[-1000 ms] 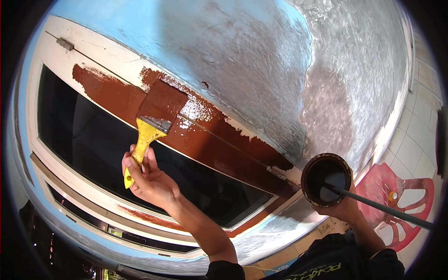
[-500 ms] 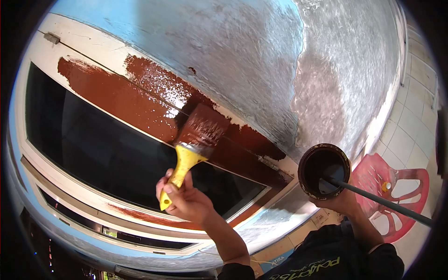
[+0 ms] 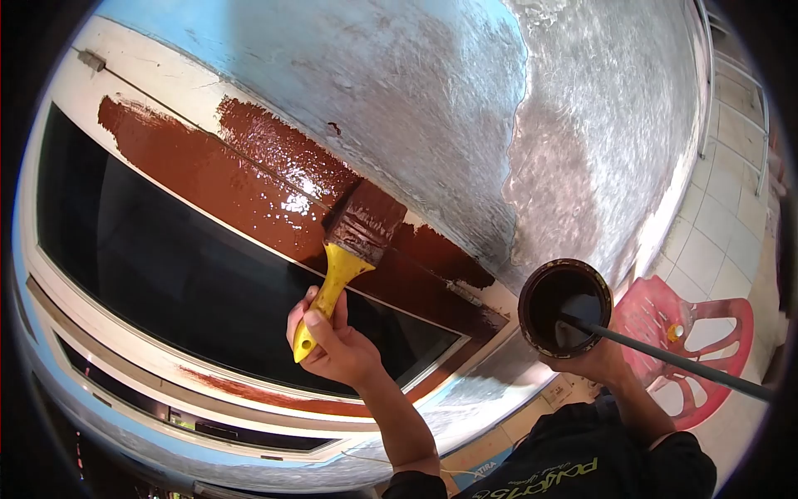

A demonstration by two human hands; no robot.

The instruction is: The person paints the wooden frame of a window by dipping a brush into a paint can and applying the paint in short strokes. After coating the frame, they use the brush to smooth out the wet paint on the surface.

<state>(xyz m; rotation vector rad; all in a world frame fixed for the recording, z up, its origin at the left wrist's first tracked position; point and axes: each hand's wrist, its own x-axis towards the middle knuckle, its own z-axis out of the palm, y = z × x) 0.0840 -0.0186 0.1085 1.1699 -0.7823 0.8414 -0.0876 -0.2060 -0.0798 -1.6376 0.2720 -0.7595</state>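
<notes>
My left hand grips the yellow handle of a wide paintbrush. Its brown-loaded bristles press on the top rail of a white window frame, at the right part of a wet brown painted band. My right hand holds a round paint can from below, to the right of the frame. The can holds dark paint, and a grey stick pokes out of it to the right.
Dark window glass fills the frame below the painted rail. The wall above is blue with scraped grey patches. A red plastic chair stands on the tiled floor at the right, behind the can.
My left hand has drawn the brush along the rail from the left part of the brown band to its right part. The can has stayed held at the right.
</notes>
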